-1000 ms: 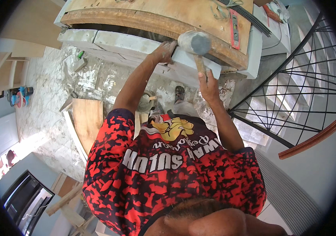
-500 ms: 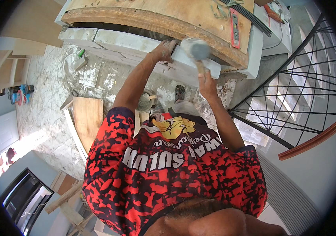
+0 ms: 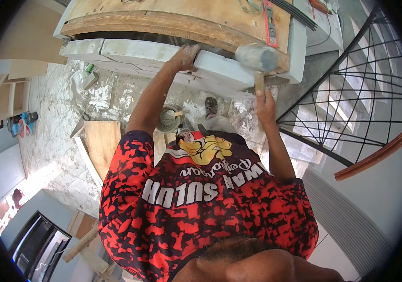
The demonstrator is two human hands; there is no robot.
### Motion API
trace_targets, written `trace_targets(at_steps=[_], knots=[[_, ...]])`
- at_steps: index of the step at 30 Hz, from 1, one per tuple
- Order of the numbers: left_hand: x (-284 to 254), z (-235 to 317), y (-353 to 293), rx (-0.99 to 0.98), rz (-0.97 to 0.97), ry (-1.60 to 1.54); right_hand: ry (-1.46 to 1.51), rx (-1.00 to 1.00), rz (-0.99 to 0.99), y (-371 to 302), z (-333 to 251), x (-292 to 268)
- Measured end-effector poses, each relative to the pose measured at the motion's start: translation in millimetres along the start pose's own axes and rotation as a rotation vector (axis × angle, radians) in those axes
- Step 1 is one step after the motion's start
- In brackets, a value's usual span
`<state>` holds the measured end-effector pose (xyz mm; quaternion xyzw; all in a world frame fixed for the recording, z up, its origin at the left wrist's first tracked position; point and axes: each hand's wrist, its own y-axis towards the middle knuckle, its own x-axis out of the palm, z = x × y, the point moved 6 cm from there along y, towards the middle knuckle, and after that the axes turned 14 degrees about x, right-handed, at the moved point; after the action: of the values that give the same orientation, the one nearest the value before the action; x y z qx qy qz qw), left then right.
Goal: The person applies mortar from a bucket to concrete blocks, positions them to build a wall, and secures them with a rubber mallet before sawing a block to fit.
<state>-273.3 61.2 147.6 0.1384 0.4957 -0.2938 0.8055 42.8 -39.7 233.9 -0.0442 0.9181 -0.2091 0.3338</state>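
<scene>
A row of white lightweight blocks (image 3: 139,50) forms the top of a low wall in front of me. My left hand (image 3: 183,58) grips the top of a white block, its fingers curled over the edge near a joint. In my right hand (image 3: 265,107) is the wooden handle of a mallet (image 3: 257,57). Its thick, whitish, dust-covered head is over the right end of the row, by the timber edge behind. Whether the head touches the block I cannot tell.
Behind the blocks lies a plywood top (image 3: 182,14) with a red spirit level (image 3: 270,23) on it. A black metal railing (image 3: 346,94) stands at the right by steps. Below my left arm are a bucket (image 3: 169,120) and a wooden board (image 3: 102,145) on the dusty floor.
The mallet has moved right along the block row, and my right hand has gone right and slightly lower with it. My left hand keeps its hold on the block.
</scene>
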Motion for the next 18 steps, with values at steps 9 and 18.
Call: trace_targets(at_steps=[9,18], knots=[[7.7,-8.1,2.6,0.025,0.051,-0.014,-0.148,-0.05,0.157,4.4,27.5,-18.3],[2.8,-1.9,0.9,0.004,0.033,-0.017,-0.099,-0.188,0.025,12.1,1.9,11.5]])
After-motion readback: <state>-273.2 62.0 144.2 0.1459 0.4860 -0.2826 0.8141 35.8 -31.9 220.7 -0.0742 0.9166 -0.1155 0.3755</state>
